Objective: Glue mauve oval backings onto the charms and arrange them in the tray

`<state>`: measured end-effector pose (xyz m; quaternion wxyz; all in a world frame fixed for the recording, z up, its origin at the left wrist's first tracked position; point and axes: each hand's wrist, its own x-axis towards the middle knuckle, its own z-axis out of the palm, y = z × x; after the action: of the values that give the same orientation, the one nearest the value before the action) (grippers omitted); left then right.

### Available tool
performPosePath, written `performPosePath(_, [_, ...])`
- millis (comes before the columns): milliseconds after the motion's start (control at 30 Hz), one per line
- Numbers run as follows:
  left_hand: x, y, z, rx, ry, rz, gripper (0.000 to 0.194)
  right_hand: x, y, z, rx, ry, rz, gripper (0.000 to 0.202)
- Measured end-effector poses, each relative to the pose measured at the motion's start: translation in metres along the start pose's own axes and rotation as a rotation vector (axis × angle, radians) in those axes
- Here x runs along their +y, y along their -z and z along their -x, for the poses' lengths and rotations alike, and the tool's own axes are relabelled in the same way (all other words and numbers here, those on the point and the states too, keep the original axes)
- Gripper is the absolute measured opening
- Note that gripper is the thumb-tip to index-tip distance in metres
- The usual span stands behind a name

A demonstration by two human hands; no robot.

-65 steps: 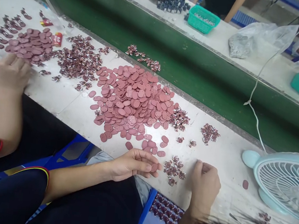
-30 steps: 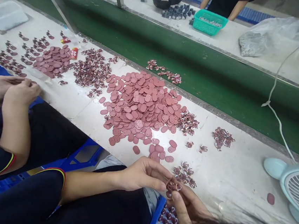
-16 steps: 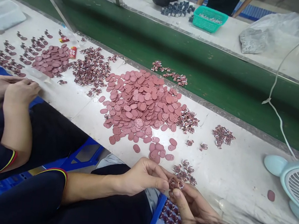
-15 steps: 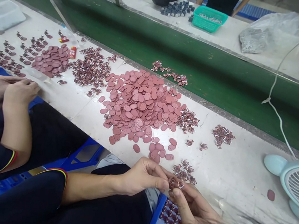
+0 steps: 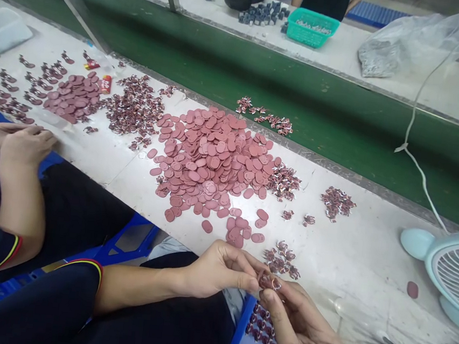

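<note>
My left hand (image 5: 223, 271) comes in from the left, and its thumb and fingers pinch a small reddish-brown plastic figure (image 5: 271, 282) with a pale, shiny edge. From the lower right, my right hand (image 5: 301, 314) grips the same figure between thumb and fingertips. My fingers cover much of the piece, so its full shape is hidden. Just beyond my fingertips lies a small cluster of similar brown figures (image 5: 281, 259). To the left of that cluster are several loose oval reddish discs (image 5: 240, 230), in front of a large heap of such discs (image 5: 215, 154).
Under my hands, a blue-rimmed tray (image 5: 241, 324) holds rows of brown figures. A light-blue fan (image 5: 457, 269) stands at right. A co-worker's hands (image 5: 21, 144) are at left, near more discs and figures. Behind the table runs a green belt (image 5: 335, 166). Hair blurs the lower right.
The view has shifted slightly, so most table items appear a little further left. Both hands keep their pinch on the figure, which looks slightly turned.
</note>
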<state>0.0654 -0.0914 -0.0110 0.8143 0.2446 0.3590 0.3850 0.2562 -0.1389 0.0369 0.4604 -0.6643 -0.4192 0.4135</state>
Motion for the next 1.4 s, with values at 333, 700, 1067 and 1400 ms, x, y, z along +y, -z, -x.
performPosePath(333, [-0.004,-0.004,0.002,0.034,-0.01,-0.012,0.049,0.033,0.008,-0.007,-0.083,0.002,-0.16,0.024])
performPosePath(700, [0.018,0.03,0.02,0.111,-0.056,-0.532,0.025,0.107,0.095,0.104,0.675,-0.192,-0.139,0.024])
performPosePath(1067, [0.007,0.076,0.024,0.034,-0.366,-0.955,0.011,0.228,0.167,0.128,0.792,-0.366,0.252,0.041])
performPosePath(1400, [0.004,0.081,0.02,0.078,-0.397,-1.022,0.009,0.281,0.162,0.14,0.689,-0.475,0.387,0.035])
